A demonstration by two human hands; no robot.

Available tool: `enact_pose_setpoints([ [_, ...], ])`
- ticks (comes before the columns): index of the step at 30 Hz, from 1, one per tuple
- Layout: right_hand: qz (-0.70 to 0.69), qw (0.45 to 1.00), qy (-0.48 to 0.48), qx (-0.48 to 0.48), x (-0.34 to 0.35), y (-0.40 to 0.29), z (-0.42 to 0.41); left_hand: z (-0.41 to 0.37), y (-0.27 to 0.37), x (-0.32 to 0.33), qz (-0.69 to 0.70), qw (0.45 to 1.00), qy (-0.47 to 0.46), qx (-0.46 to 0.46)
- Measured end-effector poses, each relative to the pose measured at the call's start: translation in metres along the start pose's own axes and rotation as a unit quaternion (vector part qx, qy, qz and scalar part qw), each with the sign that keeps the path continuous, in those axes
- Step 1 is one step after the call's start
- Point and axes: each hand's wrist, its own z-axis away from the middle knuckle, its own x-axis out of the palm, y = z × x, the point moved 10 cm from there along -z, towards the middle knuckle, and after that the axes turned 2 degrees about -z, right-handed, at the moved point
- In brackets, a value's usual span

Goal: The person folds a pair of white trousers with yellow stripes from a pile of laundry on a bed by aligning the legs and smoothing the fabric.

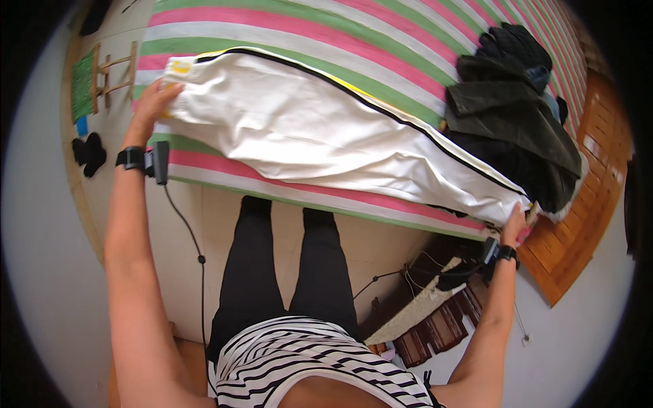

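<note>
A pair of white trousers (pixel 301 117) lies stretched out across the bed, seemingly folded lengthwise. A black stripe edged with yellow runs along its far side. At the wider left end, which has yellow marks, my left hand (pixel 155 102) grips the fabric with the thumb on top. My right hand (pixel 514 224) pinches the narrower right end near the bed's corner, its fingers partly hidden. Creases cross the middle of the cloth. Each wrist wears a black strap with a small device.
Dark clothes (pixel 515 127) are heaped on the pink, green and white striped bedsheet (pixel 316 30), right beside the trousers' right end. A wooden headboard (pixel 586 204) stands at right. A wooden stool (pixel 115 69) and black shoes (pixel 91 154) are on the left floor. Cables (pixel 201 259) hang from both wrist devices.
</note>
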Motion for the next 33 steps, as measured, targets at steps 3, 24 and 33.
enact_pose_setpoints([
  [3, -0.112, 0.994, -0.005, 0.020, 0.006, -0.016, 0.004, -0.004, 0.002, -0.038, -0.228, 0.953, 0.180, 0.084],
  [24, -0.203, 0.977, 0.000, 0.056, -0.043, 0.023, 0.002, 0.158, 0.026, 0.293, -0.426, 0.768, -0.157, 0.452],
  [33, -0.202, 0.972, -0.050, 0.104, -0.010, 0.039, -0.004, 0.161, 0.036, 0.338, -0.394, 0.807, -0.218, 0.381],
])
